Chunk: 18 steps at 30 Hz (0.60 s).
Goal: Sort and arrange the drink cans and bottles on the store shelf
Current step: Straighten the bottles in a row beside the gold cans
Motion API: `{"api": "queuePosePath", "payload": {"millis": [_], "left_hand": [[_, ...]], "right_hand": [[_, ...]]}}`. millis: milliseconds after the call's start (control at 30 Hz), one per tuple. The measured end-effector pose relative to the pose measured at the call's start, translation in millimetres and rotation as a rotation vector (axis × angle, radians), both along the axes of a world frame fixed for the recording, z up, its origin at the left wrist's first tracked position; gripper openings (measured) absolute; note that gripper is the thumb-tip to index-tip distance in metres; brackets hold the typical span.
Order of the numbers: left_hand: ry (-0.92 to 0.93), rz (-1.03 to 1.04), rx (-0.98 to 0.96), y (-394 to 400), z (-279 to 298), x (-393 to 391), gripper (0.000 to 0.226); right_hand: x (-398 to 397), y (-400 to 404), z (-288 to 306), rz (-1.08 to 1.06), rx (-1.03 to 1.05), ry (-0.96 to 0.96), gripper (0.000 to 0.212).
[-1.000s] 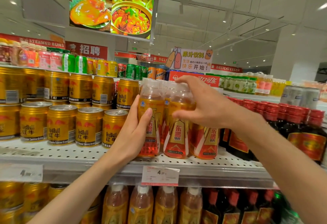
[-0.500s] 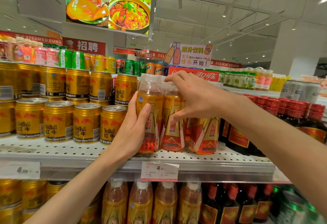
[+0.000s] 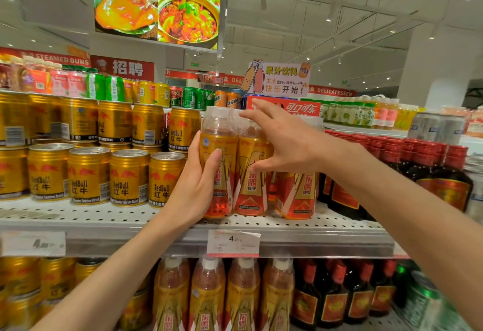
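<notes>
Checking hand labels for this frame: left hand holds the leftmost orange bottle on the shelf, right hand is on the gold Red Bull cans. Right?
Not quite. The head view shows the right hand spread over the second orange bottle, not on the gold Red Bull cans, which stand untouched further left. The rest holds: the left hand holds the leftmost orange bottle on the shelf.

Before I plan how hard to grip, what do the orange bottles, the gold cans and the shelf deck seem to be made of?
Orange bottles: probably clear glossy plastic, since liquid shows through above the printed sleeve; white caps under see-through wrap. Gold cans: likely thin metal, shiny gold print, bare silvery tops with pull tabs. Shelf deck: seemingly painted metal, matte white with rows of punched holes.
</notes>
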<state>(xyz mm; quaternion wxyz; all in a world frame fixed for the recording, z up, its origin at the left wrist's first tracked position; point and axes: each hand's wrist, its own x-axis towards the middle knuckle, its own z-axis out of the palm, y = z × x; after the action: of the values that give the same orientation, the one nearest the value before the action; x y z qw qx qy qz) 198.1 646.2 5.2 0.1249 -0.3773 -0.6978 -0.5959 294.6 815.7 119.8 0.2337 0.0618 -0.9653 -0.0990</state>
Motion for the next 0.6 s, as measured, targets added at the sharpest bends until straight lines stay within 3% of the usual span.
{"api": "queuePosePath", "payload": {"millis": [133, 267, 333, 467, 600], "left_hand": [[-0.056, 0.046, -0.018, -1, 1, 5, 0.082], [-0.085, 0.033, -0.037, 1, -1, 13, 0.106], [-0.083, 0.081, -0.021, 6, -1, 16, 0.114], [-0.067, 0.145, 0.018, 13, -4, 16, 0.116], [-0.076, 0.14, 0.016, 13, -7, 12, 0.108]], "right_hand": [[19, 3, -8, 0.063, -0.072, 0.152, 0.097], [45, 28, -36, 0.108, -0.308, 0.577, 0.07], [55, 38, -62, 0.057, -0.466, 0.693, 0.063], [55, 33, -125, -0.135, -0.777, 0.516, 0.083], [44, 28, -150, -0.215, -0.796, 0.443, 0.095]]}}
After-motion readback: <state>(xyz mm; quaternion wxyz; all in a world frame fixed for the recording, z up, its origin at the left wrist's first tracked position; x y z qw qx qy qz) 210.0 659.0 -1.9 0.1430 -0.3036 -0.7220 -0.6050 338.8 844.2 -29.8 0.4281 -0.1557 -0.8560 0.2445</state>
